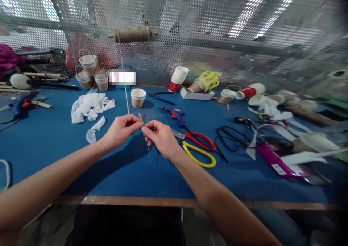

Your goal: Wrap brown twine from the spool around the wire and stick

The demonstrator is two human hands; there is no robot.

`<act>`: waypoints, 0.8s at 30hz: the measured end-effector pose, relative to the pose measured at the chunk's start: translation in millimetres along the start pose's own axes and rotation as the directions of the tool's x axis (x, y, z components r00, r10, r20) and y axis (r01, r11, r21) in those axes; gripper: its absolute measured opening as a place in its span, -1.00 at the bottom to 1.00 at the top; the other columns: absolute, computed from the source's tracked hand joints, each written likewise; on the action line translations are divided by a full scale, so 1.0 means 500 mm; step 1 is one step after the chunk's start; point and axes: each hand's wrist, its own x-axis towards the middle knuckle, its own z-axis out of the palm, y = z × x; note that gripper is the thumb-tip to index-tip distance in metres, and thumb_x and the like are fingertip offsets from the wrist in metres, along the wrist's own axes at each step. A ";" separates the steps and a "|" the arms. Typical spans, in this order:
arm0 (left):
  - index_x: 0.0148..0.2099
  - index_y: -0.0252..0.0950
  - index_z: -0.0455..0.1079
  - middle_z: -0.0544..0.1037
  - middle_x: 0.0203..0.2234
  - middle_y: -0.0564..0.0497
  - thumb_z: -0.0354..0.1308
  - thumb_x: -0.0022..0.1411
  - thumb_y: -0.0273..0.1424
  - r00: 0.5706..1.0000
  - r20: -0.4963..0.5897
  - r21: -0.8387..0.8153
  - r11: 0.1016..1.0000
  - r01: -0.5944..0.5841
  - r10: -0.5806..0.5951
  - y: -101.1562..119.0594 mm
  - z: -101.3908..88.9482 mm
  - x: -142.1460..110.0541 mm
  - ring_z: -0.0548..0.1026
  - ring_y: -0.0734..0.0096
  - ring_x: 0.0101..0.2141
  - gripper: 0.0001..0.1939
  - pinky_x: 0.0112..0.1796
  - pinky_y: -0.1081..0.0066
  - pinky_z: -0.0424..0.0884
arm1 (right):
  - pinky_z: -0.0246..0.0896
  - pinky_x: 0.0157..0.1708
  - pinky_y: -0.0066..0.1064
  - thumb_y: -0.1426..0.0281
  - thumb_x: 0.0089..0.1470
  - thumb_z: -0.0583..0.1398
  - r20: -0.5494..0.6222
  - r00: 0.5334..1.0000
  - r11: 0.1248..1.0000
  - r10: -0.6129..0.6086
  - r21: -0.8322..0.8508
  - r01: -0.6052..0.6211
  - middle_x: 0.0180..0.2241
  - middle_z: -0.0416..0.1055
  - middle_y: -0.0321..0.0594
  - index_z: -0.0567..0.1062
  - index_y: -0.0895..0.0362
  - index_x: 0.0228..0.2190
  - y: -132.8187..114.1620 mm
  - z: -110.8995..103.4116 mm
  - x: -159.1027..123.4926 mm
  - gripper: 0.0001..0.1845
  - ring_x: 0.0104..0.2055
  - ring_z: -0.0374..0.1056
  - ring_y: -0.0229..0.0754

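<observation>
My left hand (119, 132) pinches jute twine (126, 99) between thumb and fingers over the middle of the table. That twine runs up to a spool (132, 34) on a rod at the mesh. Close beside it, my right hand (163, 139) is closed on the same piece, its thumb and fingertips almost touching the left ones. A thin loose end (149, 152) hangs below the fingers. Just behind the hands stands a small twine-wrapped cup (138, 99) with a white rim. Scissors (178, 134) with red and yellow handles lie right of my right hand, partly behind it.
A blue glue gun (177, 115) and pliers (163, 95) lie behind my right hand. White lace (88, 106) is heaped at left. Finished little baskets (88, 63), stacked paper cups (178, 78) and a white box (197, 94) line the back. A purple power strip (277, 162) and cables clutter the right.
</observation>
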 end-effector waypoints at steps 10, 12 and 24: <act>-0.45 -0.36 0.29 0.35 -0.58 0.11 0.18 0.00 -0.36 0.985 0.168 -0.150 0.989 -0.003 0.028 0.001 -0.020 0.002 0.30 0.62 -0.57 -0.83 -0.50 0.51 0.20 | 0.15 -0.61 -0.54 0.36 -0.05 0.15 0.231 0.973 0.990 0.018 0.134 -0.050 -0.55 0.32 -0.31 0.33 0.20 -0.51 -0.014 -0.008 0.005 -0.85 -0.57 0.24 -0.40; -0.45 -0.37 0.28 0.37 -0.59 0.09 0.18 0.00 -0.35 0.967 0.253 -0.194 0.981 0.024 0.026 0.006 -0.026 0.009 0.34 0.57 -0.57 -0.81 -0.48 0.46 0.25 | 0.18 -0.56 -0.53 0.37 -0.06 0.16 0.307 0.951 0.973 0.039 0.207 -0.107 -0.52 0.35 -0.29 0.34 0.20 -0.48 -0.016 -0.012 0.014 -0.87 -0.53 0.27 -0.39; -0.49 -0.36 0.30 0.36 -0.60 0.11 0.20 -0.05 -0.34 1.000 0.016 -0.023 1.000 -0.015 0.016 -0.028 -0.014 0.002 0.28 0.62 -0.56 -0.81 -0.51 0.53 0.17 | 0.18 -0.60 -0.48 0.37 -0.05 0.15 0.102 0.992 0.981 -0.069 -0.174 0.086 -0.60 0.29 -0.35 0.26 0.15 -0.54 0.018 -0.004 0.007 -0.84 -0.60 0.23 -0.36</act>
